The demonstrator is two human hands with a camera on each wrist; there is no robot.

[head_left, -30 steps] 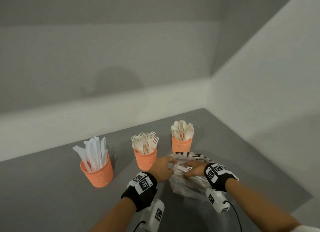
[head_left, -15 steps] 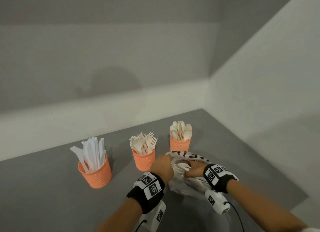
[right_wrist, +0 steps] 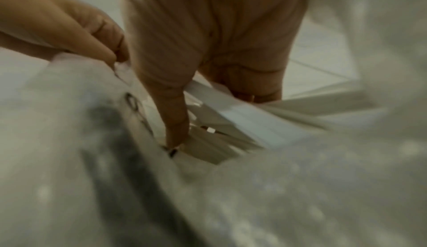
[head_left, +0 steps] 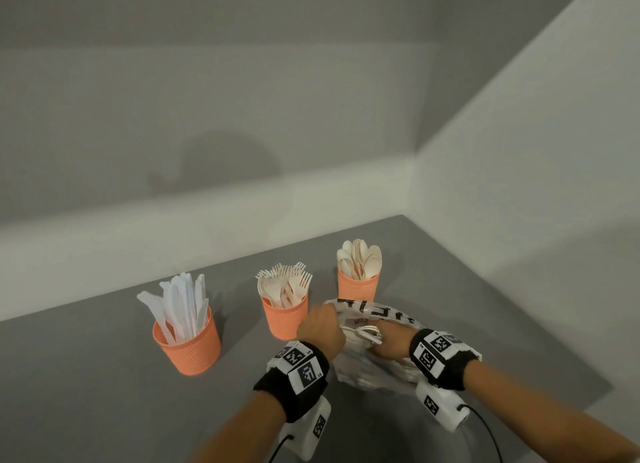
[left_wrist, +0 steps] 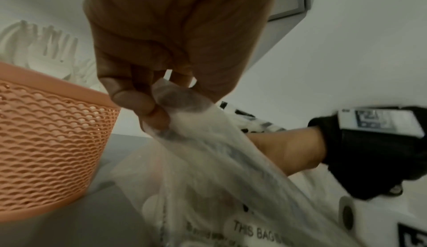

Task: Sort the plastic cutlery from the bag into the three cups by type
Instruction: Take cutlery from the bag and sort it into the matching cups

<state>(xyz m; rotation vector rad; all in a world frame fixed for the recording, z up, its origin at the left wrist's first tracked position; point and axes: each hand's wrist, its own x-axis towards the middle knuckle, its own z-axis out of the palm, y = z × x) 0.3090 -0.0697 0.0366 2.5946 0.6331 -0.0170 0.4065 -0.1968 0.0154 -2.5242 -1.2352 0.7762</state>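
Three orange mesh cups stand in a row: knives (head_left: 187, 341) on the left, forks (head_left: 284, 319) in the middle, spoons (head_left: 358, 286) on the right. In front of the spoon cup lies a clear printed plastic bag (head_left: 374, 372). My left hand (head_left: 329, 319) pinches the bag's rim (left_wrist: 175, 104) between thumb and fingers and holds it up beside the fork cup (left_wrist: 46, 141). My right hand (head_left: 379, 341) reaches into the bag's mouth. Its thumb and curled fingers grip a few white cutlery pieces (right_wrist: 231, 119). Their type is too blurred to tell.
The grey table (head_left: 86, 393) ends at a white wall behind the cups and another on the right. Its front right edge (head_left: 588, 390) runs just beyond the bag. Black wrist bands with camera units sit on both forearms.
Both hands have stayed at the bag's mouth. The left hand has shifted slightly towards the right hand, still holding the rim up.
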